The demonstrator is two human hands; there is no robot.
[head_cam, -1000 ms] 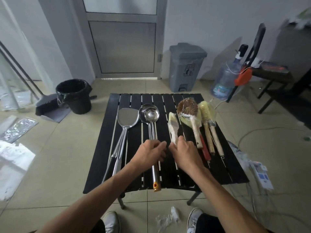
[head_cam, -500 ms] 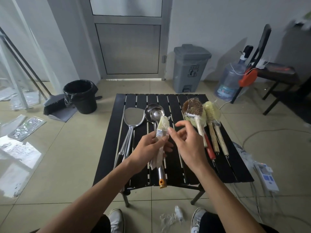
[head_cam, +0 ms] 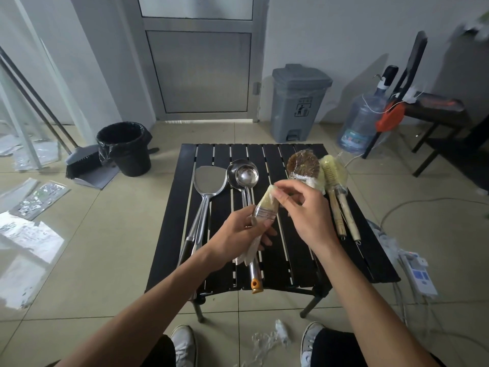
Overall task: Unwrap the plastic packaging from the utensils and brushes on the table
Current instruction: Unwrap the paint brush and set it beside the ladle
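Observation:
My left hand grips a small flat brush wrapped in clear plastic, lifted above the black slatted table. My right hand pinches the plastic at the bristle tip. On the table lie a steel spatula, two steel ladles, a round brown brush in plastic and two pale bottle brushes in plastic.
Crumpled plastic lies on the floor between my shoes. A black bin and a dustpan with broom stand at the left, a grey pedal bin behind the table. A water jug, chair and power strip are at the right.
Both hands picked the wrapped flat brush up off the table. My right hand then moved to its bristle end and took hold of the plastic there.

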